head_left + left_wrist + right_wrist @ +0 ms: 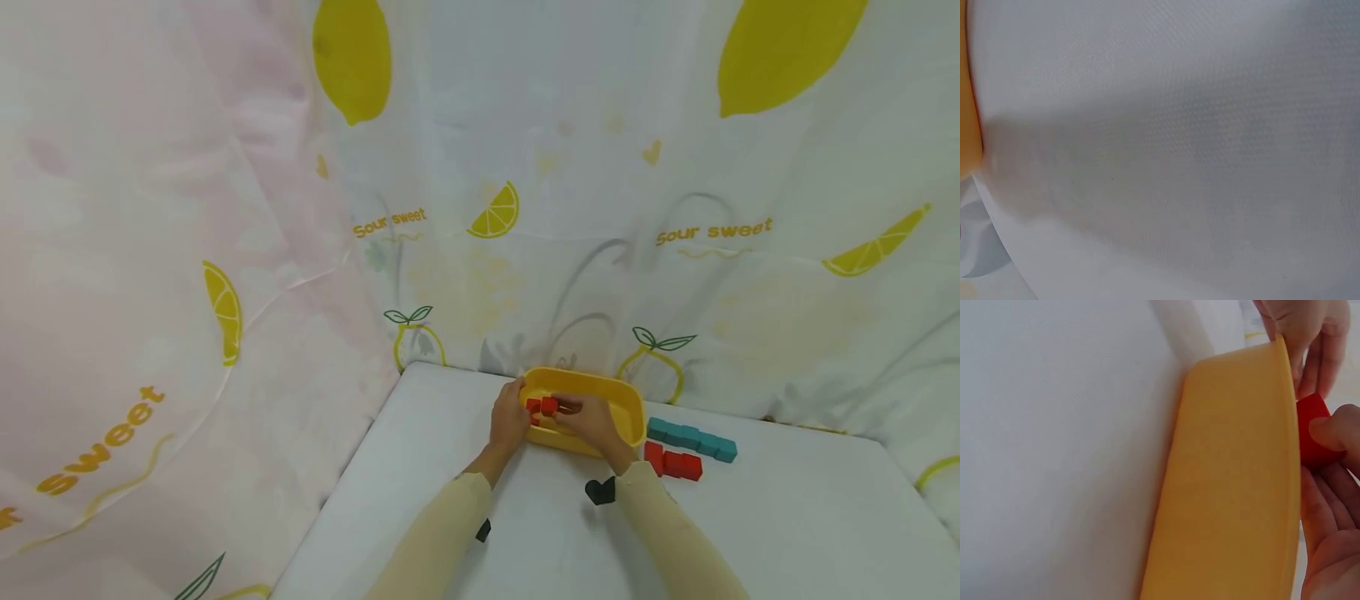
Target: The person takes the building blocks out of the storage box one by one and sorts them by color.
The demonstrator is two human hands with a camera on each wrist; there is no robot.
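A yellow plastic tub [585, 382] stands on the table near the back curtain. My left hand [510, 417] grips its left end at the rim, seen also at the top of the right wrist view. Over the tub's left part, my right hand [592, 419] pinches a red cube [549, 406] between thumb and fingers. In the right wrist view, that cube shows just past the rim, under the thumb [1329, 431]. More red blocks [532, 406] lie in the tub beside the held one, partly hidden. The left wrist view shows mostly tabletop, with the tub's side [969, 125] at its left edge.
To the right of the tub lies a row of teal cubes [690, 437]. In front of that row, several red cubes [682, 467] sit together close to the tub. A lemon-print curtain [525, 275] rises along the back and left of the white table [555, 533].
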